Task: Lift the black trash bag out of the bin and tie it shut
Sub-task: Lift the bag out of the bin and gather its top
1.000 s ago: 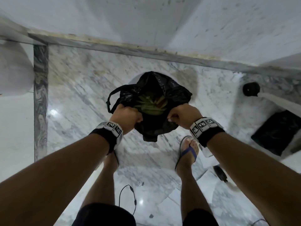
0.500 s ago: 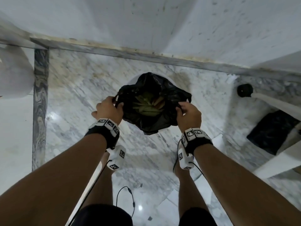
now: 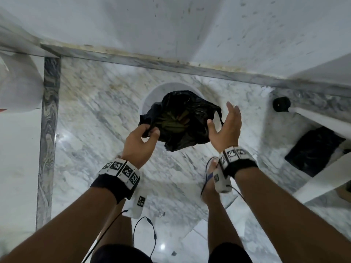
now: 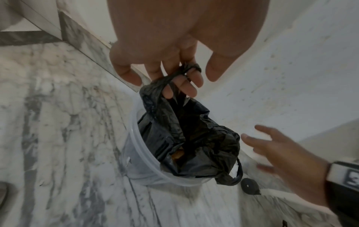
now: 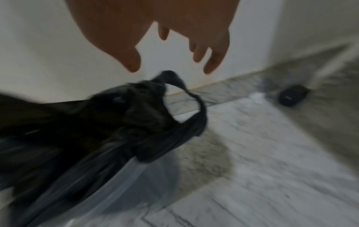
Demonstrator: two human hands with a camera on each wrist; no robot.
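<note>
A black trash bag (image 3: pixel 182 118) (image 4: pixel 192 138) (image 5: pixel 108 122) with greenish waste inside sits in a translucent white bin (image 3: pixel 152 97) (image 4: pixel 139 156) near the wall. My left hand (image 3: pixel 141 138) (image 4: pixel 178 76) holds the bag's left handle loop, fingers curled through it. My right hand (image 3: pixel 226 124) (image 5: pixel 170 61) (image 4: pixel 272 147) hovers with fingers spread, just right of the bag, touching nothing. The bag's right handle loop (image 3: pixel 218 115) (image 5: pixel 190 104) (image 4: pixel 236 172) hangs free over the bin's rim. The right wrist view is blurred.
The bin stands on a marble floor (image 3: pixel 98 114) by a white wall (image 3: pixel 171 25). A small black round object (image 3: pixel 281 104) lies to the right at the wall base. Another black bag (image 3: pixel 313 149) lies at far right. My sandalled feet (image 3: pixel 211 179) stand just behind the bin.
My right hand has let go of the bag's right handle and spread open beside it. The left hand keeps its handle. The bag has dropped lower towards the bin.
</note>
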